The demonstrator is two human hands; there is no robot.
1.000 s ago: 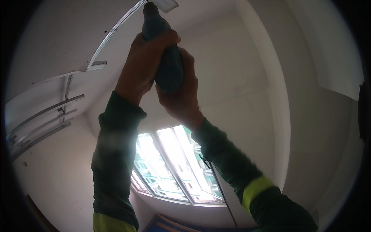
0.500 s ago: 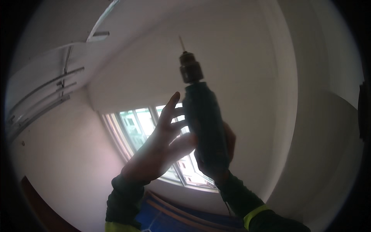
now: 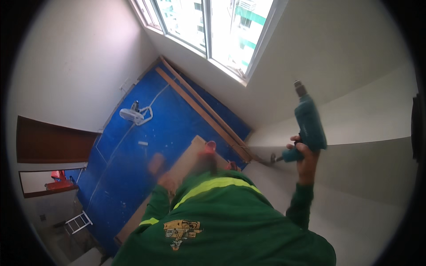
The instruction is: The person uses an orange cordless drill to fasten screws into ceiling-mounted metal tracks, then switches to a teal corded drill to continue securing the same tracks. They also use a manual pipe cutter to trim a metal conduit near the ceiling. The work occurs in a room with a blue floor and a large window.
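My right hand (image 3: 306, 157) is wrapped round the handle of a teal power drill (image 3: 309, 122), held out to my right beside the pale wall. Its dark chuck (image 3: 300, 88) points upward and away; whether a bit sits in it is hard to make out. A dark cord leaves the end of the handle. My left hand (image 3: 163, 173) is lowered on the left of my body, smeared by motion, so its fingers cannot be read. Below it lies a tan board (image 3: 182, 162), with a blurred pinkish-red round object (image 3: 210, 147) near that board's far end.
Blue sheeting (image 3: 120, 164) covers the floor far below. Long brown planks (image 3: 195, 104) lie along the wall under the window (image 3: 208, 31). A white fan (image 3: 135, 114) is on the sheeting, and a small ladder (image 3: 79, 222) stands at the lower left.
My view has swung from the upper wall and ceiling down to the floor. The left hand has come away from beside the drill and dropped; the right hand keeps the drill, now farther right.
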